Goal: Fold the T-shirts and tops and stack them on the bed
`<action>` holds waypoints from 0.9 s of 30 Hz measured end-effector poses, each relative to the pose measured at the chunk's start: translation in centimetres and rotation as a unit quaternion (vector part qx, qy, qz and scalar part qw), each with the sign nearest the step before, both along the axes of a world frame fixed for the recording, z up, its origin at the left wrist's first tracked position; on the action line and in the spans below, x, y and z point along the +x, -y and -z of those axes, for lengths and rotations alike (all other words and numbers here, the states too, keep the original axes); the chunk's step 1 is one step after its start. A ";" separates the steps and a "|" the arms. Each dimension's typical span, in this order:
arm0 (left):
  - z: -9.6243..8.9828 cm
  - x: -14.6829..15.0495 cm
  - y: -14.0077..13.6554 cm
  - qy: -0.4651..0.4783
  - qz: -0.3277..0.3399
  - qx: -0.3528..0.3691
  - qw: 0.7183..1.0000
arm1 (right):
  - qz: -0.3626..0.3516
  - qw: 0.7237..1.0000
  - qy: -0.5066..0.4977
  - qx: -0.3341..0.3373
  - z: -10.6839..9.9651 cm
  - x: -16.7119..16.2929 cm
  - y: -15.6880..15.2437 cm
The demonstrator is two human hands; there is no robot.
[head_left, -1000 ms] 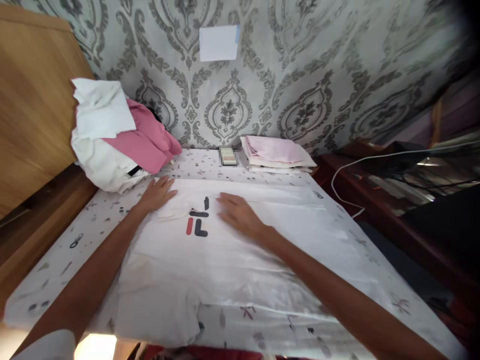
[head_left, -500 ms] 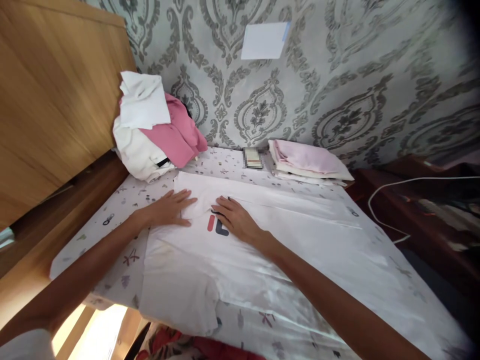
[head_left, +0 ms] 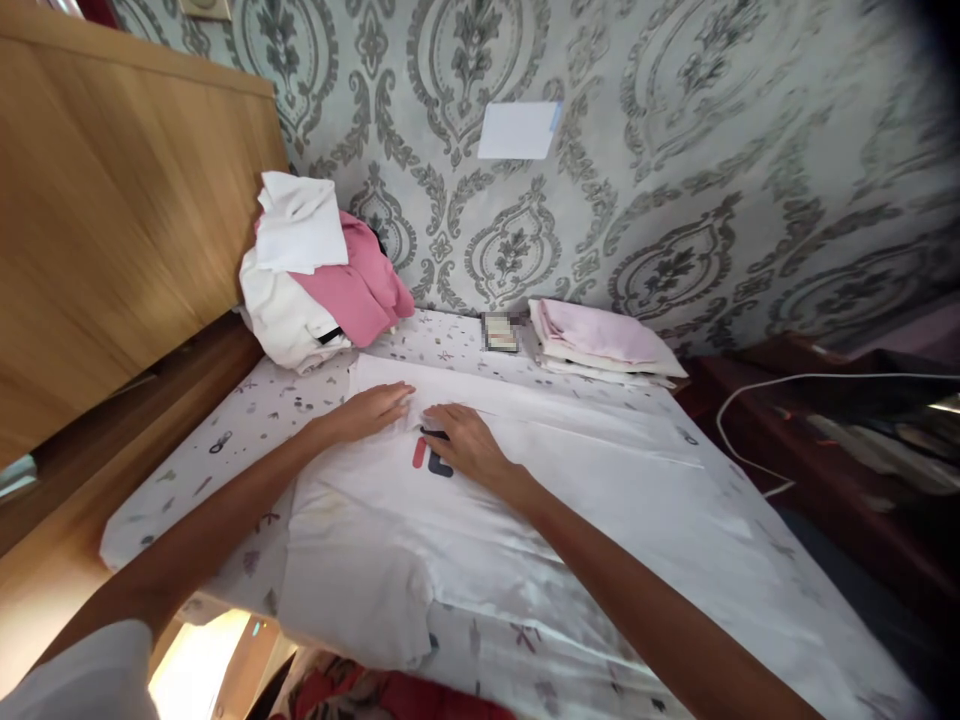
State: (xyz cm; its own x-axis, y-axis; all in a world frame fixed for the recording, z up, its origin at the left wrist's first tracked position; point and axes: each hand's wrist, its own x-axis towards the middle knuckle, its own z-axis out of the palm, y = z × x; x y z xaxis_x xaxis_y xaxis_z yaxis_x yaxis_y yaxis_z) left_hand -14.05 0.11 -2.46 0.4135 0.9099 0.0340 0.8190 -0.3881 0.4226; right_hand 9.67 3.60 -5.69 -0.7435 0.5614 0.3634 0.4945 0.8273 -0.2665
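A white T-shirt (head_left: 600, 490) with a red and dark blue printed logo lies spread over a patterned sheet, its far side folded inward in a long strip. My left hand (head_left: 375, 410) rests on the shirt near the collar end, fingers stretched forward and lying flat. Just right of it, my right hand (head_left: 466, 440) presses on the cloth with extended fingers, partly covering the logo. A small wrinkle shows between the two hands. One sleeve (head_left: 360, 590) spreads toward the near edge.
Piled clothes (head_left: 300, 270), white and pink, lean by the wooden panel (head_left: 135, 200) at the left. Folded garments (head_left: 607, 340) are stacked near the wall, beside a small card-like item (head_left: 500, 333). A white cable (head_left: 724, 410) hangs at the right.
My left hand has slid right and slightly away from me, closer to my right hand, its fingers less spread. My right hand stays near the logo. The view has tilted upward a little.
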 end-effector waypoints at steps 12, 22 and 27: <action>2.4 -0.8 0.2 -0.048 0.075 -0.004 0.996 | 0.032 0.993 0.110 0.021 -1.1 0.2 -0.8; -0.2 -1.1 -1.2 0.046 0.082 -0.020 0.995 | 0.031 0.999 0.004 -0.028 -0.8 1.9 -0.9; 2.4 1.6 -0.5 -0.073 0.095 0.023 0.992 | 0.034 0.993 0.112 -0.027 1.2 0.8 -1.3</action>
